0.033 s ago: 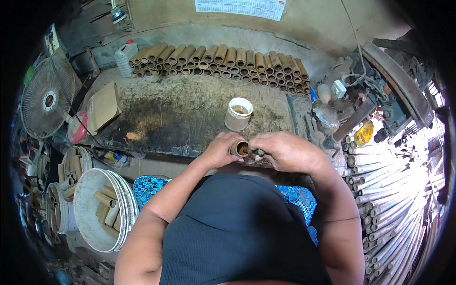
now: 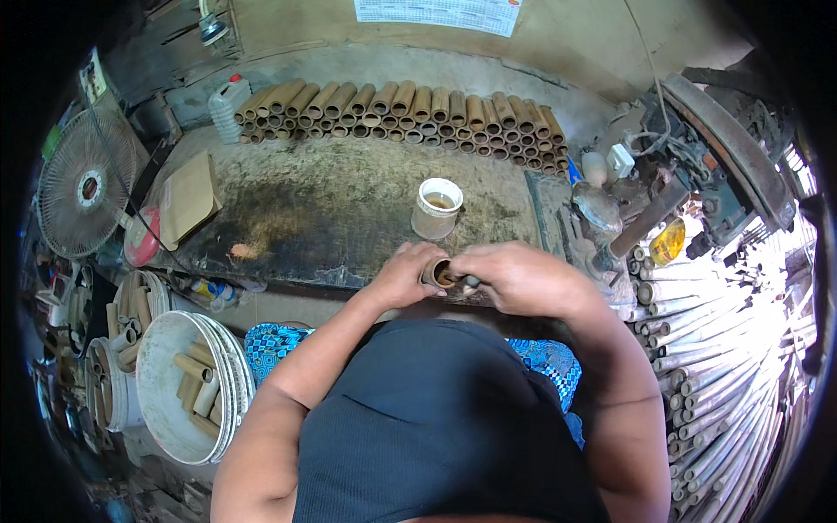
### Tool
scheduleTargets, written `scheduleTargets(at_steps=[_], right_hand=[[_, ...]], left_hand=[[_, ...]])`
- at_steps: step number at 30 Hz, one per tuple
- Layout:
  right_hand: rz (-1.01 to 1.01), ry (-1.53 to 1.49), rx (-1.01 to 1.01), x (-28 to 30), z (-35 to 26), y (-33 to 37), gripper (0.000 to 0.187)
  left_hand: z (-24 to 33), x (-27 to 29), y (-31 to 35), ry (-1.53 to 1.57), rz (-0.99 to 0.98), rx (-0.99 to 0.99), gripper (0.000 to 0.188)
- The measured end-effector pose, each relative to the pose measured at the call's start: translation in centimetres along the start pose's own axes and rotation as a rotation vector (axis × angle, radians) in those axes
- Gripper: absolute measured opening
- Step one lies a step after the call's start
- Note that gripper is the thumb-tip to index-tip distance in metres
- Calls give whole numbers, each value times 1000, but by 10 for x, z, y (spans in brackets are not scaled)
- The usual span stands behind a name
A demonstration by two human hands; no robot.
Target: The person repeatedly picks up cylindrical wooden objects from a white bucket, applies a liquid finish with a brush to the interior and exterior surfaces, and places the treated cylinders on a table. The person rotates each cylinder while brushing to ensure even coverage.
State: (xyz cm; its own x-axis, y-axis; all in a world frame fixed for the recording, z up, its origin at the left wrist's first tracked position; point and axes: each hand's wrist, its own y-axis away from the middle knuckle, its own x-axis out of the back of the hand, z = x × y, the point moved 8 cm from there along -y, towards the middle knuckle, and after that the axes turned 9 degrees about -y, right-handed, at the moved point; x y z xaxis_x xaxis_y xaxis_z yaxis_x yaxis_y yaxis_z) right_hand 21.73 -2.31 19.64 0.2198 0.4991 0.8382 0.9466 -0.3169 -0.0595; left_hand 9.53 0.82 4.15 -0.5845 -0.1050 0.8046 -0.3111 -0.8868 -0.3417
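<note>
A short bamboo tube [image 2: 430,275] is clasped in my left hand [image 2: 404,277], its open mouth facing me and to the right, at the near edge of the workbench [image 2: 305,209]. Close against that mouth is my right hand [image 2: 514,277], fingers wrapped round a slim handled tool [image 2: 472,282]. The tool's working end lies at or inside the tube's opening, so its kind is hidden. Just beyond both hands stands a whitish plastic tub [image 2: 434,223] with brownish liquid in it.
Stacked bamboo tubes [image 2: 401,113] line the bench's back, beside a plastic jug [image 2: 229,111]. Cardboard [image 2: 190,199] and a fan [image 2: 90,187] are at left. A white bucket [image 2: 164,383] with cut tubes stands lower left. Long bamboo poles [image 2: 697,383] and metal clutter fill the right.
My right hand has shifted slightly left, closer to the tube's mouth, with the tool. My left hand keeps the tube in nearly the same place.
</note>
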Motion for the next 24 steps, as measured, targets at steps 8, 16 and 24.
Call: scheduleTargets(at_steps=[8,16,24], right_hand=[[36,-95,-6,-18,19,-3,29],[226,-149,-43,-28,10,-4,28],[282,-198,-54,-29,3,10,30]], left_hand=[[1,4,21,38,142,-41,60],[-5,-2,34,-21,263,-43,55],[-5,2,37,-2,339,-21,53]])
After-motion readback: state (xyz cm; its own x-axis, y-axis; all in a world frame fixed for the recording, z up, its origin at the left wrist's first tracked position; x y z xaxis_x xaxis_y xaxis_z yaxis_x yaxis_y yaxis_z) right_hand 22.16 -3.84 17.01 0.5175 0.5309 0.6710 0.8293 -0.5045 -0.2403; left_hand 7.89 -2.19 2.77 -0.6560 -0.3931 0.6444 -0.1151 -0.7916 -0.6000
